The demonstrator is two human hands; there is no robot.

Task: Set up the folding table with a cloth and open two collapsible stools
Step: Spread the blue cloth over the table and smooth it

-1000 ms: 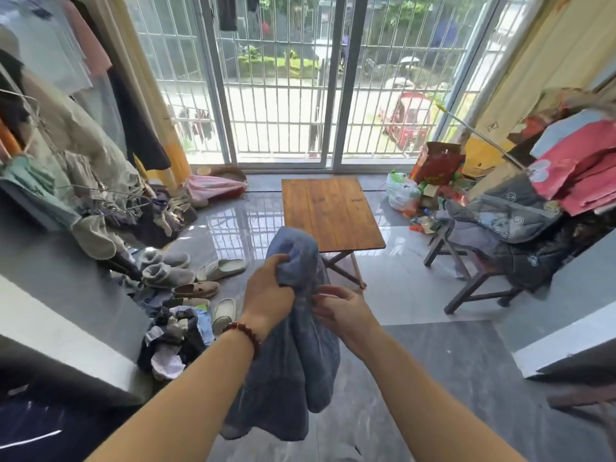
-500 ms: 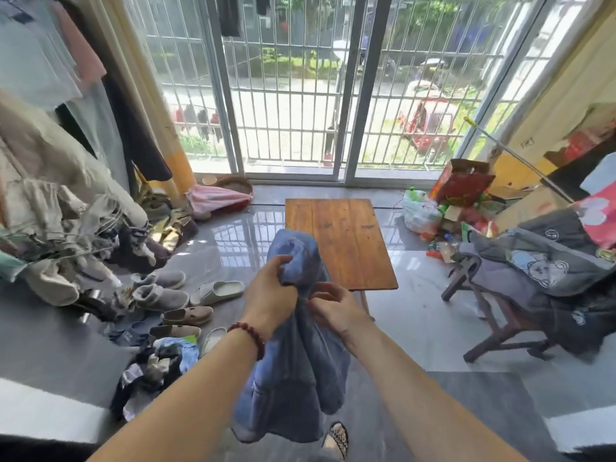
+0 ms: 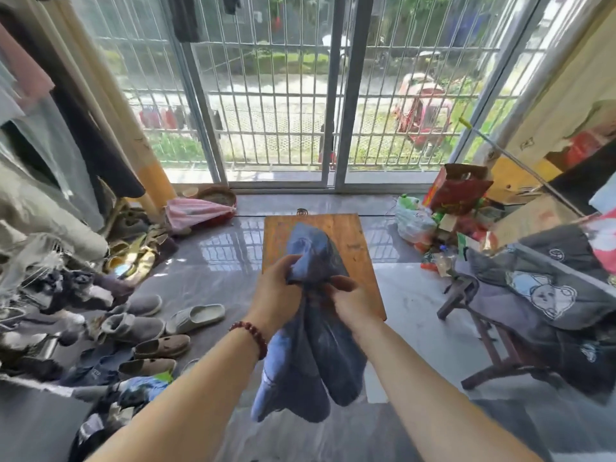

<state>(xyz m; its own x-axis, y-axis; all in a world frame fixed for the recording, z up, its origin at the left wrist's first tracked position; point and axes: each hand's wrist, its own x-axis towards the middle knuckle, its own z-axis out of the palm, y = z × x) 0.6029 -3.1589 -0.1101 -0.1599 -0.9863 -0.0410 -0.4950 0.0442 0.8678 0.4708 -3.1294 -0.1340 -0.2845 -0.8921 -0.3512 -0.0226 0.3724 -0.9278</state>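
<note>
Blue-grey soft cloth (image 3: pixel 311 345) hangs bunched in front of the person, above the near end of a brown wooden folding table (image 3: pixel 353 248) that stands on the glossy grey tile floor (image 3: pixel 216 261). The left hand (image 3: pixel 276 295), with a dark red bead bracelet (image 3: pixel 250 333) on its wrist, has its fingers curled around the cloth's upper fold. The right hand (image 3: pixel 353 303) pinches the fabric just beside it. Shoes (image 3: pixel 195 316) lie scattered to the left.
</note>
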